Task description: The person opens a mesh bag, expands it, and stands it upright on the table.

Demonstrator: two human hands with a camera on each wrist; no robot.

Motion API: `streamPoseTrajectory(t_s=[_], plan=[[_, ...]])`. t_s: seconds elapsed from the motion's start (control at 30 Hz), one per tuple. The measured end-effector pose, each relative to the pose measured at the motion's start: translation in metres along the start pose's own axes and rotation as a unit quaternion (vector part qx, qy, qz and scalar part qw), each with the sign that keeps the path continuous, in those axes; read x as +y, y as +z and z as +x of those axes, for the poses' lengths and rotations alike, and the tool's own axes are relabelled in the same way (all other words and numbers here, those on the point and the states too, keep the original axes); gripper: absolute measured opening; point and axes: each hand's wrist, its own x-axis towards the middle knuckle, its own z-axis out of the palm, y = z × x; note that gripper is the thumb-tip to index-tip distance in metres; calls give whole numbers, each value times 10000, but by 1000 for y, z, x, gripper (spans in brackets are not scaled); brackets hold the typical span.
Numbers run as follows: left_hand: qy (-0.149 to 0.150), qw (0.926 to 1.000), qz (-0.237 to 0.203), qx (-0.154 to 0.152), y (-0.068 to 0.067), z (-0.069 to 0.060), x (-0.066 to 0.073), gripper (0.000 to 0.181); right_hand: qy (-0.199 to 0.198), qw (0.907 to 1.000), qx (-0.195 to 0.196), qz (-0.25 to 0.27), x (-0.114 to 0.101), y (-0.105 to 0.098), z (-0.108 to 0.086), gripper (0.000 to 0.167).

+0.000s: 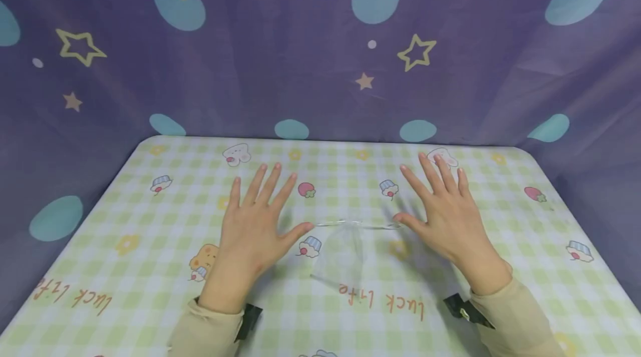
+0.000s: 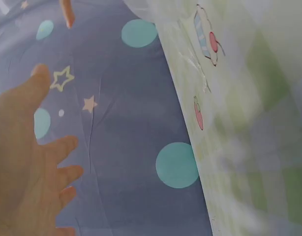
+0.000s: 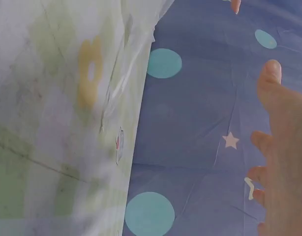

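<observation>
A clear, thin plastic piece [image 1: 345, 254], which looks like a small bag, lies on the checked tablecloth between the two hands. Along its far edge runs a narrow shiny strip, stretching out to both sides. To its left, the left hand [image 1: 257, 234] is held palm down with fingers spread, holding nothing; its thumb tip comes close to the strip's left end. Over on the right, the right hand [image 1: 448, 223] is likewise spread, its thumb near the strip's right end. Whether either thumb touches the strip I cannot tell. Both wrist views show the hands, left hand [image 2: 23, 157] and right hand [image 3: 286, 157], raised above the table.
The table [image 1: 150, 290] wears a green and white checked cloth printed with cupcakes, strawberries and lettering. Behind it hangs a purple curtain [image 1: 280, 68] with stars and teal dots. Dark straps [image 1: 468, 311] are at the wrists, by the beige sleeves [image 1: 516, 321].
</observation>
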Motion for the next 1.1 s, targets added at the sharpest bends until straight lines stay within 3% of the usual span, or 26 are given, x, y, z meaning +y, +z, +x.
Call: streamPoseTrajectory(t_s=[0.17,0.4,0.6,0.83,1.1], plan=[[222,9996,159,17,-1,2,0,86,-93,9999,56,-86,-1,2,3,86],[700,9973,224,18,1,8,-3,81,-367,9989,-262,-139,0,8,6,80],[1138,9935,78,-53,11,18,-4,78,-597,9967,-534,-93,-2,15,9,74],[1519,9873,-46,-463,21,22,-3,76,-879,9943,-600,52,-9,21,7,71],[1943,9797,32,-485,31,31,-6,74,-1043,9904,-905,53,-18,25,5,66]])
